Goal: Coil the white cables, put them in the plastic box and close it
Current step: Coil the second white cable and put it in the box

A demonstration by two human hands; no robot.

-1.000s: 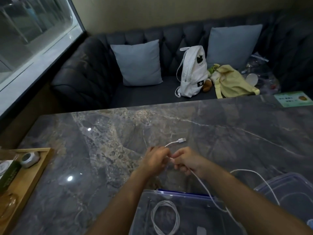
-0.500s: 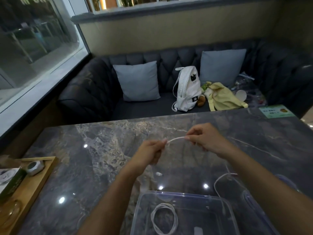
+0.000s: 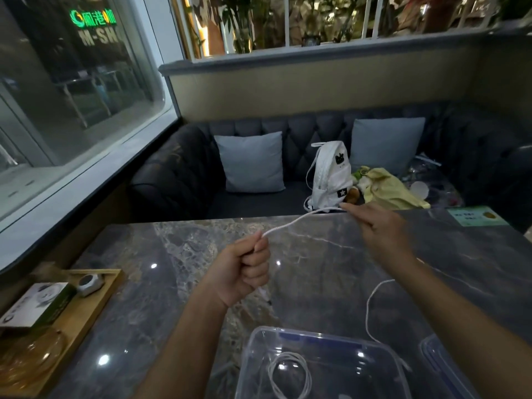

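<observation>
Gripping a thin white cable [image 3: 299,221] in a closed fist, the left hand [image 3: 244,272] hovers above the grey marble-patterned tabletop [image 3: 172,298], with all its fingers curled tight round the cord and a short end of it poking out below the fist. From the top of that fist the cable rises in a shallow arc toward the right hand [image 3: 383,234], which is held farther out and higher, near the table's far edge. The right hand's thumb and forefinger appear to pinch the cord at their tips while its other fingers lie loosely bent. Past the right hand, the rest of the cable drops in a slack curve beside the right forearm and trails down near the rim of a clear rectangular plastic box [image 3: 253,355], which stands open at the near edge of the table. A second white cable [image 3: 288,354], already coiled into a loop, lies on the floor of that box. Just right of the box rests a clear plastic lid [image 3: 431,358], only partly in view. A shallow wooden tray [image 3: 95,300] sits at the table's left side, and a white backpack [image 3: 331,174] leans upright on the dark tufted sofa [image 3: 178,180] beyond.
</observation>
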